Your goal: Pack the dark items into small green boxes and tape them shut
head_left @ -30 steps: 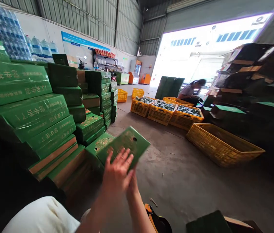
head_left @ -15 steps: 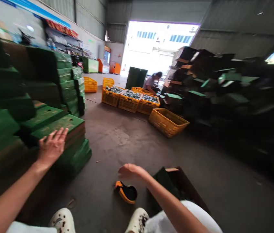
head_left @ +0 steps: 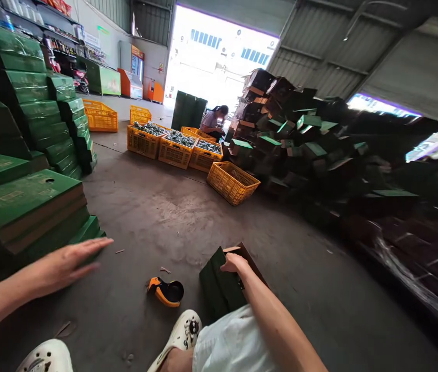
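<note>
My left hand point(head_left: 69, 264) hovers beside the stacked green cardboard boxes point(head_left: 29, 199), its fingers stretched out and holding nothing. To the right, my right hand point(head_left: 235, 262) is at the top edge of a dark green cardboard box point(head_left: 222, 284) on the floor, fingers bent over the edge and partly hidden. That box is tilted, and its brown inner side shows behind the hand. Between my feet and the boxes lies an orange-and-black tape dispenser point(head_left: 168, 292), untouched on the concrete.
Yellow crates point(head_left: 174, 150) filled with small shiny pieces stand ahead, and another yellow crate point(head_left: 232, 183) sits nearer. A person point(head_left: 213, 124) crouches behind them. A jumbled heap of dark boxes point(head_left: 300, 134) rises at the right. Shelves point(head_left: 58, 39) line the back left.
My view has swung to the right. The left hand has come away from the top of the green boxes and lowered. My right hand has moved onto the box on the floor.
</note>
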### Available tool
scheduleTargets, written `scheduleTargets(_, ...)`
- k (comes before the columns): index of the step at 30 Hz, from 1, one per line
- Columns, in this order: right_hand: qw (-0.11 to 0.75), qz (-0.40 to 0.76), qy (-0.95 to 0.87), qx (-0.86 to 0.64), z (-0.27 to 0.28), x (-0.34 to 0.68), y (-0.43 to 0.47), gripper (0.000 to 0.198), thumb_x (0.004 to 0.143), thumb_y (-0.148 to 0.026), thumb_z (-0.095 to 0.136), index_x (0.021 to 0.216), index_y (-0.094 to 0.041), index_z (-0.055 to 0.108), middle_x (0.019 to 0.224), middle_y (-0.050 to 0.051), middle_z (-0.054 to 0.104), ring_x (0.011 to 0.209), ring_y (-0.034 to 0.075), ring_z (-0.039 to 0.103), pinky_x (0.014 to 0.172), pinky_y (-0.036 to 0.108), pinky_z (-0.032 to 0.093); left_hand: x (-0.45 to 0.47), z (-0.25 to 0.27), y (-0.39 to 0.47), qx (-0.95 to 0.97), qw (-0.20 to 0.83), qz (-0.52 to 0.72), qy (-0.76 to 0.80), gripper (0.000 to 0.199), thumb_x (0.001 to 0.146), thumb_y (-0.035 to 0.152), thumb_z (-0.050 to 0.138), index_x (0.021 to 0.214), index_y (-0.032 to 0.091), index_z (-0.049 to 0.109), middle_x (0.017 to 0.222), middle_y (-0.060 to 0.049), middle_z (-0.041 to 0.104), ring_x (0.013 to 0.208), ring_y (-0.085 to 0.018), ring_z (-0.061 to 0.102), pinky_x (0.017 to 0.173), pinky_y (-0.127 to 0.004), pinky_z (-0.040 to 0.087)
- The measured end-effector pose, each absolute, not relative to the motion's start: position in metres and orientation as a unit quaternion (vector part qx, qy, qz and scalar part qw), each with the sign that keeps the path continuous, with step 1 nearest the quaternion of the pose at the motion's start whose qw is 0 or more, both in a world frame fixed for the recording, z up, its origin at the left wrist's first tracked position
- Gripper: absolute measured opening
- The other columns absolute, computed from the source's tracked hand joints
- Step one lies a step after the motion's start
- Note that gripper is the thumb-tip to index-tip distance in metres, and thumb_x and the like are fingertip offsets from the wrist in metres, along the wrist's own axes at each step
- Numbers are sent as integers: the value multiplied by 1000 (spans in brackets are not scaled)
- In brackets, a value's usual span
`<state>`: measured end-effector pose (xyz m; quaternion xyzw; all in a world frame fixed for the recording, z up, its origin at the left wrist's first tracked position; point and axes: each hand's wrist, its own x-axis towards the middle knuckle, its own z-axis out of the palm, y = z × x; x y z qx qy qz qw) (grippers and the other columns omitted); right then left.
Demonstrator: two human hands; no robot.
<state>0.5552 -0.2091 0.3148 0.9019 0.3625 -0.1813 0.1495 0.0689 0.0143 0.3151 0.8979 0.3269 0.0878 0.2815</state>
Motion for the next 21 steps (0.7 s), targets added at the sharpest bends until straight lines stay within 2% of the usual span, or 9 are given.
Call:
scheduleTargets(2, 146, -214, 361, 896, 325, 567, -212, 9, 70, -19, 79, 79, -17, 77, 89, 10, 79, 80, 25, 75, 69, 31, 55, 73, 308, -2, 887, 353, 8, 299, 67, 78, 43, 65, 145, 41, 59, 149, 11, 60, 138, -21, 57, 117, -30, 38)
scheduleTargets(4, 141, -230, 361, 893, 340, 581, -220, 5, 77, -19, 73, 79, -17, 77, 86, 9, 79, 73, 21, 73, 66, 29, 53, 72, 300, -12, 869, 388, -44, 304, 74, 72, 28, 68, 144, 44, 59, 148, 11, 62, 136, -23, 58, 116, -31, 40)
scheduleTargets(6, 128, -232, 370, 890, 358, 590, -230, 10, 83, -21, 68, 84, -17, 78, 87, 9, 78, 70, 19, 72, 64, 27, 50, 70, 290, -15, 857, 400, -61, 318, 75, 69, 22, 69, 141, 42, 62, 148, 7, 62, 138, -26, 57, 116, -35, 39)
scheduleTargets(9, 89, -178, 421, 885, 385, 586, -238, 13, 88, -28, 68, 87, -20, 78, 91, 8, 78, 78, 20, 73, 68, 25, 48, 70, 279, -13, 852, 408, -56, 323, 69, 70, 22, 69, 136, 40, 66, 148, 5, 63, 140, -25, 56, 117, -35, 37)
scheduleTargets(13, 137, -22, 507, 851, 401, 535, -219, 20, 94, -37, 64, 93, -23, 78, 100, 13, 78, 97, 28, 73, 79, 30, 49, 89, 278, -13, 805, 459, 6, 376, 53, 75, 40, 76, 127, 37, 72, 138, 3, 70, 135, -22, 60, 114, -26, 38)
scheduleTargets(15, 156, -14, 566, 810, 397, 494, -201, 21, 97, -35, 60, 96, -24, 78, 103, 14, 79, 103, 30, 73, 83, 32, 50, 104, 279, -15, 771, 485, 36, 412, 52, 78, 55, 74, 126, 34, 72, 137, 1, 71, 135, -23, 60, 112, -27, 40)
scheduleTargets(18, 163, -72, 643, 745, 376, 425, -173, 21, 97, -29, 59, 97, -23, 79, 99, 15, 79, 103, 30, 73, 84, 32, 51, 120, 276, -21, 684, 586, 43, 433, 73, 83, 79, 56, 135, 29, 66, 141, -6, 68, 129, -25, 64, 100, -32, 51)
scheduleTargets(21, 160, -135, 724, 657, 338, 363, -157, 22, 96, -35, 63, 97, -21, 80, 99, 15, 80, 102, 31, 74, 85, 33, 53, 119, 262, -35, 586, 681, -17, 439, 93, 75, 96, 42, 126, 24, 69, 126, -10, 74, 102, -28, 75, 79, -34, 58)
